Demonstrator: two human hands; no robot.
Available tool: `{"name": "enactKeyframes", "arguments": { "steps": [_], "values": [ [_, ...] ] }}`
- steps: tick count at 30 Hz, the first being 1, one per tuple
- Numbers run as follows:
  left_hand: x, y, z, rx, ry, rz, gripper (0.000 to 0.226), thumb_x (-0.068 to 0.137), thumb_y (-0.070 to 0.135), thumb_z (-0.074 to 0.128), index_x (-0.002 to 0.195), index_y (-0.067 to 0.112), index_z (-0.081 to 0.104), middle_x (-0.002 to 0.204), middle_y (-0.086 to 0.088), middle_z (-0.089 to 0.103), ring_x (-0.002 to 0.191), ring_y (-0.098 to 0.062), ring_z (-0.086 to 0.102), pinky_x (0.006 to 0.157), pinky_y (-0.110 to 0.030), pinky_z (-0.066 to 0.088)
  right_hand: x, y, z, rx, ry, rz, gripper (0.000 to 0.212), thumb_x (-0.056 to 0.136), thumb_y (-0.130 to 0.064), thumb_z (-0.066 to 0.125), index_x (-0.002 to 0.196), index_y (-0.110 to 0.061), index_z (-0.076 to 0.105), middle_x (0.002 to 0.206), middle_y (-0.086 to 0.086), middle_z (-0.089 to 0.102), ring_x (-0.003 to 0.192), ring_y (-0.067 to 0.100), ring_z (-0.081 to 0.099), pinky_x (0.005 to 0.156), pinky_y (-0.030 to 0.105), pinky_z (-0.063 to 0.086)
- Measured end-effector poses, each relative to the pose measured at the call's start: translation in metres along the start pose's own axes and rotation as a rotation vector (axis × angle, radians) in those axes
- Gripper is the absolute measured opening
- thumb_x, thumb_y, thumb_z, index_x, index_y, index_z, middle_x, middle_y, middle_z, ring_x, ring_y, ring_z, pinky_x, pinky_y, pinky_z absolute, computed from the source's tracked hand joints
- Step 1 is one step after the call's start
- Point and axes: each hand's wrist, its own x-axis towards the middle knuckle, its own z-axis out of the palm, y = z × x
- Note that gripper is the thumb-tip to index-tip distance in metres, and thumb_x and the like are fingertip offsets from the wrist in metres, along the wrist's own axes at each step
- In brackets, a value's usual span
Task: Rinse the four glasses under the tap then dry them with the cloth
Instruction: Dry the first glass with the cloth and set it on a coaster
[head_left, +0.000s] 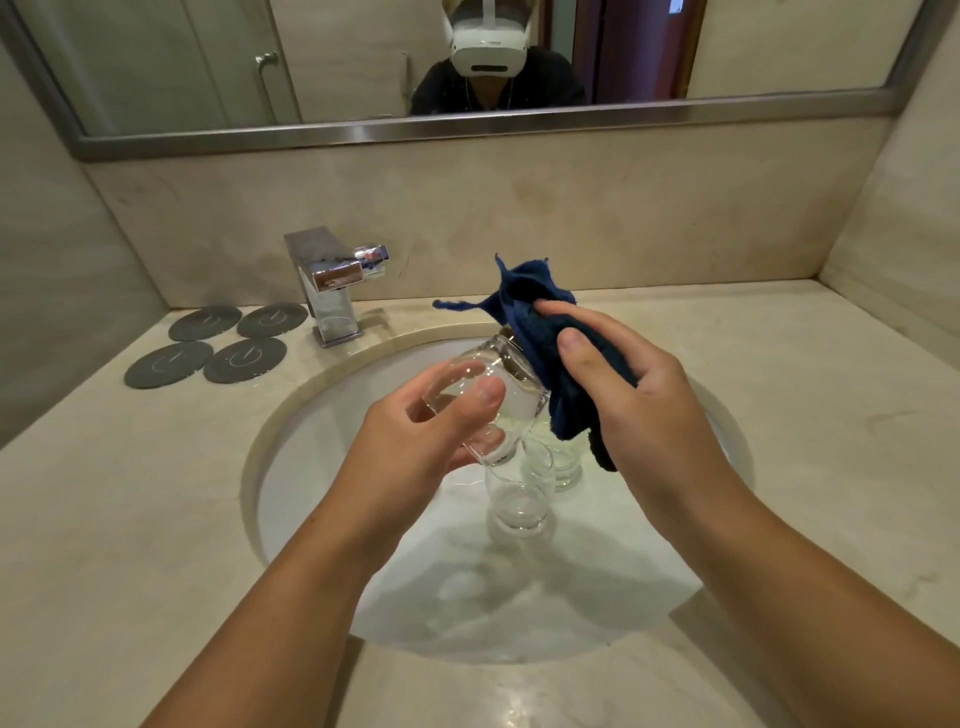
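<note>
Left hand (415, 431) grips tilted glass (511, 364) (thumb atop), right hand (644, 405) clutches cloth (524, 312)

This is a bathroom, seen at its vanity. A round white basin (311, 467) is sunk into a beige marble counter (130, 519), with a square chrome tap (332, 286) at its far left edge. Matching stone runs up the wall to a steel-framed mirror (208, 62), which reflects a glass shower door (its metal handle (266, 60) shows clearly). Four dark round coasters (245, 359) lie far left.
</note>
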Motion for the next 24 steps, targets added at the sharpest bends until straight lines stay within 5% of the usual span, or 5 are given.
{"name": "enactKeyframes", "arguments": {
  "steps": [4,6,10,15,24],
  "values": [
    [-0.001,-0.001,-0.001,0.049,-0.021,0.03,0.055,0.066,0.063,0.082,0.115,0.037,0.08,0.096,0.005,0.079,0.086,-0.017,0.079,0.078,-0.023,0.06,0.005,0.003,-0.004,0.093,-0.037,0.142,0.026,0.109,-0.028,0.058,0.12,-0.037,0.079,0.11,-0.002,0.081,0.083,0.025,0.068,0.082,0.032,0.044],
    [0.0,-0.001,0.0,0.046,-0.001,0.031,0.055,0.072,0.061,0.088,0.118,0.033,0.079,0.099,0.005,0.08,0.085,-0.016,0.079,0.075,-0.02,0.059,0.005,0.004,-0.004,0.107,-0.046,0.172,0.025,0.108,-0.026,0.058,0.118,-0.035,0.079,0.112,-0.003,0.081,0.098,0.015,0.073,0.084,0.034,0.05],
    [0.002,-0.003,0.001,0.031,0.054,0.045,0.047,0.068,0.051,0.081,0.11,0.031,0.077,0.096,0.014,0.081,0.087,-0.01,0.078,0.071,-0.017,0.059,-0.001,-0.002,-0.002,0.043,-0.048,0.112,0.025,0.107,-0.021,0.061,0.119,-0.033,0.079,0.106,-0.013,0.081,0.092,-0.001,0.075,0.07,0.01,0.052],
    [0.005,-0.004,-0.002,0.092,0.153,0.047,0.059,0.071,0.06,0.082,0.122,0.032,0.076,0.105,0.01,0.082,0.095,-0.012,0.08,0.091,-0.034,0.064,-0.006,-0.002,0.003,-0.056,-0.028,0.019,0.024,0.106,-0.02,0.061,0.116,-0.033,0.079,0.108,-0.015,0.081,0.106,0.003,0.074,0.087,0.02,0.054],
    [0.003,-0.004,0.005,-0.026,0.039,0.045,0.043,0.073,0.054,0.089,0.111,0.038,0.075,0.098,0.007,0.081,0.088,-0.015,0.079,0.078,-0.02,0.06,0.006,0.01,0.003,0.268,0.04,0.209,0.028,0.11,-0.026,0.055,0.129,-0.021,0.074,0.125,0.001,0.078,0.124,0.02,0.07,0.116,0.049,0.047]
  ]
}}
